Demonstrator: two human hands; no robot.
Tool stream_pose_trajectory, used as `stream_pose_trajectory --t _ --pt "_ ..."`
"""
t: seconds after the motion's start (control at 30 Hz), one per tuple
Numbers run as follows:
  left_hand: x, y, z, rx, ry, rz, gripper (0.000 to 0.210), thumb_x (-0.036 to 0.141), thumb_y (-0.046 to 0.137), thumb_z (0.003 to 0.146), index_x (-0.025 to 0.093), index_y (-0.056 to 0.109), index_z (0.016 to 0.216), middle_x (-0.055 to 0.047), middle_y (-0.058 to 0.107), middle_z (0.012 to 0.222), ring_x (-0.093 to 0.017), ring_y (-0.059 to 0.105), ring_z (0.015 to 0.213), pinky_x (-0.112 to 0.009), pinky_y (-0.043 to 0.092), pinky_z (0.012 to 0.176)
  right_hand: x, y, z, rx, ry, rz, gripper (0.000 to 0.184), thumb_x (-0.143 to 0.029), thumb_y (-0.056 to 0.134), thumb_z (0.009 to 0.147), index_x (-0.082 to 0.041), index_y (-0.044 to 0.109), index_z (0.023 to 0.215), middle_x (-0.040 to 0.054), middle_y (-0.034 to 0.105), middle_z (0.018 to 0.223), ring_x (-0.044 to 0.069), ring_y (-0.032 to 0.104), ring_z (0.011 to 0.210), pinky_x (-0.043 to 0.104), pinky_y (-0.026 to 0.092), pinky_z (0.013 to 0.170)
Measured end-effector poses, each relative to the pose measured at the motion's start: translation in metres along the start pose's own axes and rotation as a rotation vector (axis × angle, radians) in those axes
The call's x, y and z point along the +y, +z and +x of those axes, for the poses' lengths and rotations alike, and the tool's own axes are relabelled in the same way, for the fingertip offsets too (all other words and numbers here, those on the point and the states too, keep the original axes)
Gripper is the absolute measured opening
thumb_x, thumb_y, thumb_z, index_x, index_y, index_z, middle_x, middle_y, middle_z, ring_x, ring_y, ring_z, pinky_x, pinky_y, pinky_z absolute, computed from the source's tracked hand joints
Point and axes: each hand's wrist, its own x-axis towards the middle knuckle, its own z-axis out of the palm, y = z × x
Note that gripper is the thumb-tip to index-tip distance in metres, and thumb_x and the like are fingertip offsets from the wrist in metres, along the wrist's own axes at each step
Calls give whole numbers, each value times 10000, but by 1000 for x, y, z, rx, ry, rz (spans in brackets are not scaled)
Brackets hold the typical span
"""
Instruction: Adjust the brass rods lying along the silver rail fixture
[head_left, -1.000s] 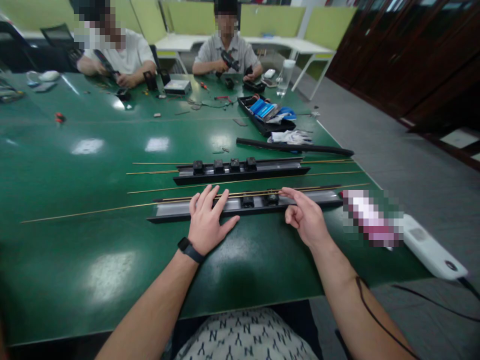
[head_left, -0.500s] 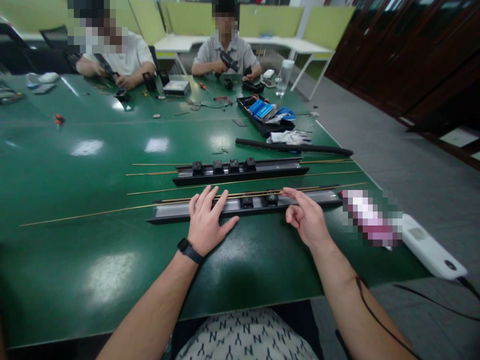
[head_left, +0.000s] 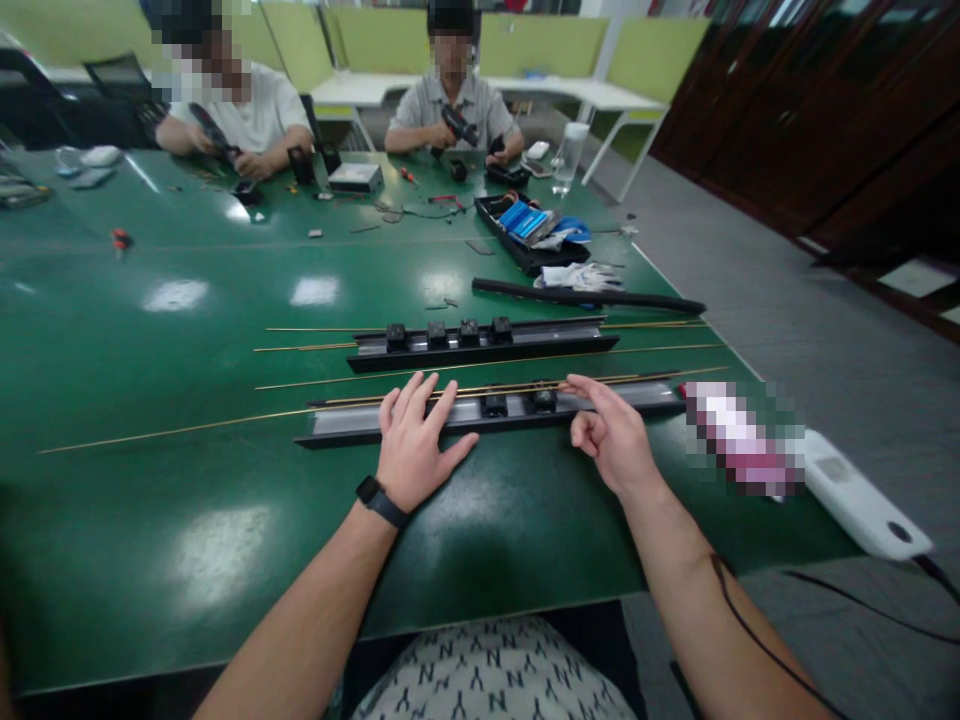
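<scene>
My left hand (head_left: 414,440), fingers spread and palm down, rests across the nearer black metal channel (head_left: 345,420) with its pale inner strip. Its fingertips touch thin brass-coloured rods (head_left: 502,388) that run along the channel. Over the right part of the same channel is my right hand (head_left: 615,430), its front fingers stretched out against the rods and its thumb bent inward. Two small black blocks (head_left: 495,402) sit in the channel between the hands. Whether anything lies beneath the left palm is hidden.
Behind lies a second channel (head_left: 487,350) with several black blocks and loose rods. Farther back are a black tube (head_left: 585,295), gloves (head_left: 581,276) and a black tray (head_left: 525,258). A white power strip (head_left: 862,490) lies at right. Two people work across the green table (head_left: 247,540).
</scene>
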Motion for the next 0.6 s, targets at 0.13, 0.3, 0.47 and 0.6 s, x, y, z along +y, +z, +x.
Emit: stream_pose_trajectory --t 0.13,0.3,0.47,0.6 --pt "0 0 0 2 -1 7 670 537 670 925 239 530 1508 -154 513 1570 -344 389 1523 -532 219 1253 0 2 -1 -19 15 -11 411 -514 710 899 -232 745 1196 107 717 1256 54 559 461 199 201 332" --pt "0 -1 1 2 8 9 673 541 665 927 233 528 1510 -159 515 1567 -344 392 1521 -533 225 1250 -2 2 -3 -38 21 -28 411 -523 701 902 -236 747 1193 110 711 1281 57 566 470 201 198 330" --pt "-1 0 1 2 7 4 668 536 665 927 239 531 1510 -158 514 1568 -344 391 1523 -535 225 1252 -2 -1 0 13 -10 -11 375 -509 693 909 -241 756 1165 95 725 1210 55 552 457 201 195 330" --pt "-1 0 0 -2 1 -9 677 534 667 923 249 522 1520 -157 511 1572 -351 387 1525 -544 223 1253 -1 -4 2 37 -21 -23 378 -516 680 914 -240 761 1160 96 726 1210 54 541 457 207 197 329"
